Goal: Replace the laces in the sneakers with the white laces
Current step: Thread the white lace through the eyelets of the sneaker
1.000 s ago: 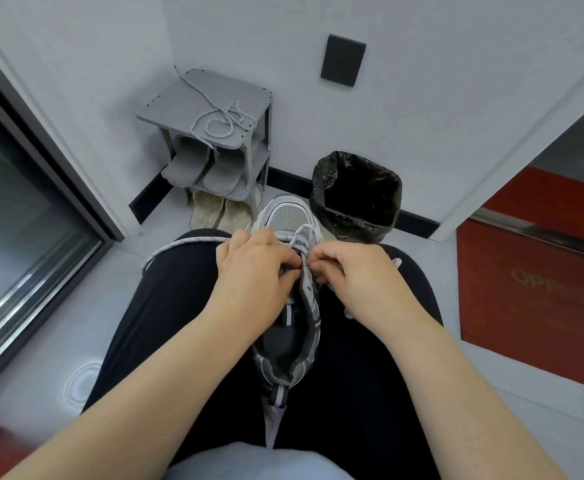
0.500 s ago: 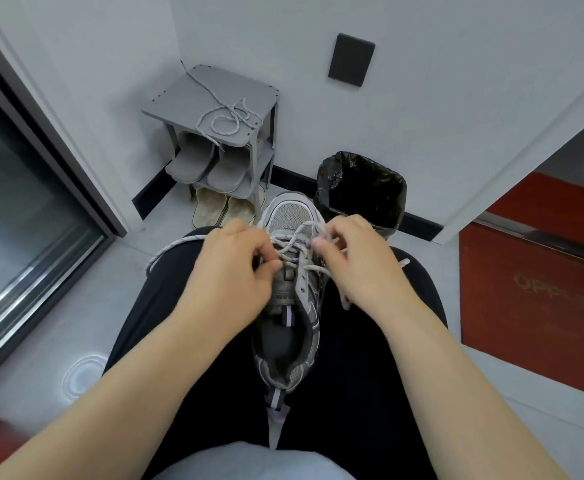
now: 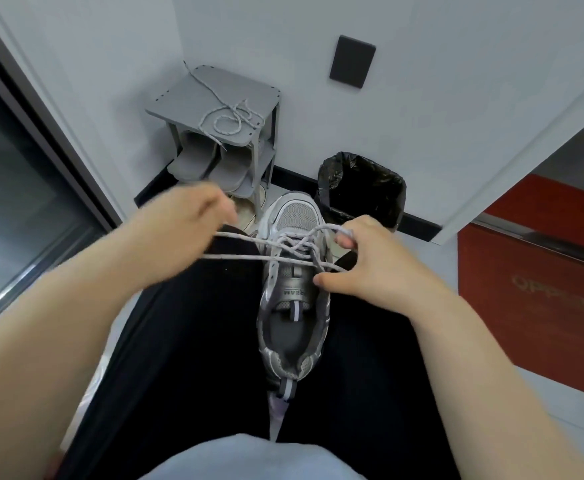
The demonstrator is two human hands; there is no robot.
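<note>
A grey and silver sneaker lies between my thighs, toe pointing away from me. A pale speckled lace is threaded through its upper eyelets and stretches out to the left in two strands. My left hand is blurred, out to the left of the shoe, closed on those strands. My right hand rests against the shoe's right side, with a loop of the same lace pinched at its fingertips. Another speckled lace lies coiled on top of the grey rack.
A small grey shoe rack with slippers stands in the corner ahead. A black-lined bin sits just beyond the shoe's toe. A glass door runs along the left, a red panel on the right.
My left hand has swung out to the left, drawing two strands of lace taut from the eyelets. My right hand has stayed by the shoe's right side.
</note>
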